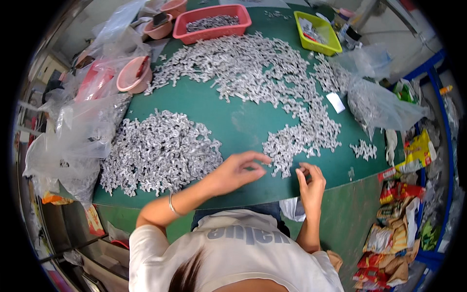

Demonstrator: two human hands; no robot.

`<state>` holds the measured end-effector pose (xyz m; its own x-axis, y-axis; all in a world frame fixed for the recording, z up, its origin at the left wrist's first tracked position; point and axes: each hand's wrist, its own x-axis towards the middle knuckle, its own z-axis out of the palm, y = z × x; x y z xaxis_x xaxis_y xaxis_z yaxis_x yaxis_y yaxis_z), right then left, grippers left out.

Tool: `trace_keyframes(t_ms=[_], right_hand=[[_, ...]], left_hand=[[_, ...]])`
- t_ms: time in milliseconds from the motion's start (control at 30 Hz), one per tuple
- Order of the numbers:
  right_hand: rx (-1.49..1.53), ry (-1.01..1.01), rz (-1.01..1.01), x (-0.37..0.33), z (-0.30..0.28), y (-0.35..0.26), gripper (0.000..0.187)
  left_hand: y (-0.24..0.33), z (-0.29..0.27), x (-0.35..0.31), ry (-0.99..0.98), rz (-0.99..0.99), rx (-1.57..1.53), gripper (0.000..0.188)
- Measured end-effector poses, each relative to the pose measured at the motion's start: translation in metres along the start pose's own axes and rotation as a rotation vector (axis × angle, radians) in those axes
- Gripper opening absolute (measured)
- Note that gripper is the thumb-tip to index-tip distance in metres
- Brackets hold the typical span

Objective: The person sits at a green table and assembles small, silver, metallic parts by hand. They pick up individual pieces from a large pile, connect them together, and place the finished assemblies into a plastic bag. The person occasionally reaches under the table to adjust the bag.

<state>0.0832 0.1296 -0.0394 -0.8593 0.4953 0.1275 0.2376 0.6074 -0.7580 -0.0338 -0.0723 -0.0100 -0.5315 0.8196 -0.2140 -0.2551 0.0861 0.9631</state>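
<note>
My left hand (238, 171) reaches over the front of the green table with its fingers curved and apart. Nothing shows between them, and the fingertips hover at the left edge of a trail of small silver-grey metal pieces (292, 141). My right hand (313, 184) is at the near end of that trail, thumb and fingertips drawn close together. Whatever they may hold is too small to make out. Left of my left hand lies a dense heap of similar curvy metal pieces (158, 151). The trail bends back into a wide spread of pieces (243, 58).
At the back are a red tray (245, 24) and a yellow-green basket (332, 48), both containing items. A pink bowl (127, 78) and filled clear bags (73, 131) line the left. On the right lie a white paper slip (335, 102), a bag (384, 104) and a small cluster of pieces (364, 150).
</note>
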Motion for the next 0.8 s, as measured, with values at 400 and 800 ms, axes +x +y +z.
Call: trace_keyframes(t_ms=[400,800], right_hand=[[-0.033,0.138,-0.253,0.020,0.047,0.019,0.023],[0.703,-0.026,-0.060,-0.013,0.008,-0.036,0.038]], left_hand=[[-0.067,0.044,-0.029,0.144,-0.046,-0.065,0.028],[-0.018,0.053,-0.011,0.258,0.280,-0.231,0.043]])
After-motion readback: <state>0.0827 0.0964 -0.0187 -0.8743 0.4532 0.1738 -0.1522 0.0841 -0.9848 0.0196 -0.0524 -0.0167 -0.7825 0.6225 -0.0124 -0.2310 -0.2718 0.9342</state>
